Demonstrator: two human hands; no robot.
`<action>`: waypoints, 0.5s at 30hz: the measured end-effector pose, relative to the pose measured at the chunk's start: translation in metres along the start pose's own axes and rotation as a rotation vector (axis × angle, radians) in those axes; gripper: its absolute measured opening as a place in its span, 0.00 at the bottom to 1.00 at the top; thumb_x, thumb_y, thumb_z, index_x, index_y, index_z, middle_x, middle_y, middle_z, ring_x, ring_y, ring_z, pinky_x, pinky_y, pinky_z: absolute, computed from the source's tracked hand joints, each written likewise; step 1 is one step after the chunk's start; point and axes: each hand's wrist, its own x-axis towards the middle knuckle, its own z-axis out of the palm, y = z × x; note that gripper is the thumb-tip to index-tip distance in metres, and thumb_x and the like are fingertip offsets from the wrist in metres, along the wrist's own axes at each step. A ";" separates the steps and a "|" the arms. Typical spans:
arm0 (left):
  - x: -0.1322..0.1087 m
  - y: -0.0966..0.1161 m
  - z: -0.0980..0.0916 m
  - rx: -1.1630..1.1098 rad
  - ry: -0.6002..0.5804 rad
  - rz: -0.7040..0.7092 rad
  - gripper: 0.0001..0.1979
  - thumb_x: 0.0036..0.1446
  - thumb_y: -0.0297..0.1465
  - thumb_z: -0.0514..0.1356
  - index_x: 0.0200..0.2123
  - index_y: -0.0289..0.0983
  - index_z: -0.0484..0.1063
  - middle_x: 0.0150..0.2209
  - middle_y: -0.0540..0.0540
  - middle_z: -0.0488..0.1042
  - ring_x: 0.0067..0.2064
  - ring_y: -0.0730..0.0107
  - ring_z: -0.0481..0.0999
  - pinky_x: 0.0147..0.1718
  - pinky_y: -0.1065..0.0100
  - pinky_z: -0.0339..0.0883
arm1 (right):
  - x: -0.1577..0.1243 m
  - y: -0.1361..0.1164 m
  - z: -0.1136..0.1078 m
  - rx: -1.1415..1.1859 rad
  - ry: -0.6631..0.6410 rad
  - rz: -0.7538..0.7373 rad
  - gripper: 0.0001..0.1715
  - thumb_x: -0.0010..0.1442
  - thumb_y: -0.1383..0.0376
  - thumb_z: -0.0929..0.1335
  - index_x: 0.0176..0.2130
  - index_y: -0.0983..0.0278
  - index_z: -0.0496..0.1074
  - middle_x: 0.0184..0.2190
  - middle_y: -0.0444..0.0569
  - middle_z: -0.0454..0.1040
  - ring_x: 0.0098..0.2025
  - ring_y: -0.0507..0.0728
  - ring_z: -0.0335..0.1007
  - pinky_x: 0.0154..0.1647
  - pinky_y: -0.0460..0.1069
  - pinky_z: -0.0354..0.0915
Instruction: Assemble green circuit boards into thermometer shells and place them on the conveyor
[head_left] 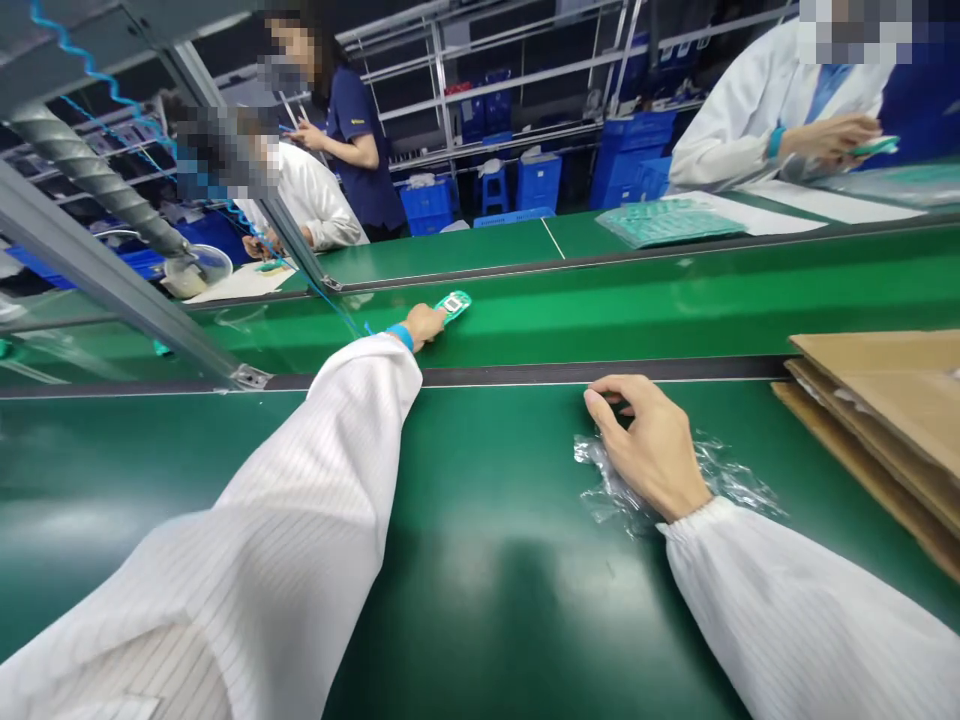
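The bench [487, 500] carries your right forearm and, at its far right, a stack of cardboard [892, 390]. The belt [675, 310] runs beyond the bench's far edge. Your left arm is at full stretch across to it.

Your left hand [424, 325] meets the near end of the board [454, 302], which lies on the near half of the belt. Left grip: contact is visible, but this view does not show whether the fingers clamp the board or only touch it.

Your right hand [651, 450] lies palm down on the bag [739, 482], just left of the cardboard. Right grip: released, fingers bent, pinning the film to the bench.

Caution:
- At full reach a fingertip hold is likely weak, so the board may slip and drop onto the belt.
- Your left sleeve crosses the belt edge and may snag there.
- The thin bag may slide or crease under palm pressure.
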 end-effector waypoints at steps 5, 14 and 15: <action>-0.107 0.015 0.008 -0.170 -0.172 0.255 0.16 0.67 0.37 0.55 0.32 0.36 0.76 0.33 0.46 0.79 0.35 0.67 0.75 0.35 0.67 0.66 | -0.006 -0.013 -0.003 0.064 0.062 -0.093 0.11 0.66 0.58 0.66 0.42 0.61 0.75 0.42 0.49 0.78 0.41 0.57 0.73 0.46 0.54 0.67; -0.236 -0.010 0.041 -0.304 -0.098 0.434 0.11 0.66 0.36 0.55 0.39 0.41 0.77 0.36 0.48 0.80 0.37 0.63 0.74 0.38 0.66 0.62 | -0.023 -0.035 -0.005 0.145 0.076 -0.008 0.11 0.64 0.56 0.69 0.34 0.61 0.74 0.34 0.47 0.72 0.35 0.55 0.67 0.41 0.52 0.64; -0.237 -0.012 0.041 -0.329 -0.101 0.415 0.10 0.65 0.36 0.56 0.38 0.41 0.77 0.35 0.48 0.80 0.35 0.63 0.74 0.37 0.66 0.61 | -0.024 -0.037 -0.004 0.160 0.023 -0.025 0.12 0.64 0.57 0.68 0.33 0.61 0.73 0.34 0.47 0.72 0.36 0.55 0.67 0.42 0.52 0.64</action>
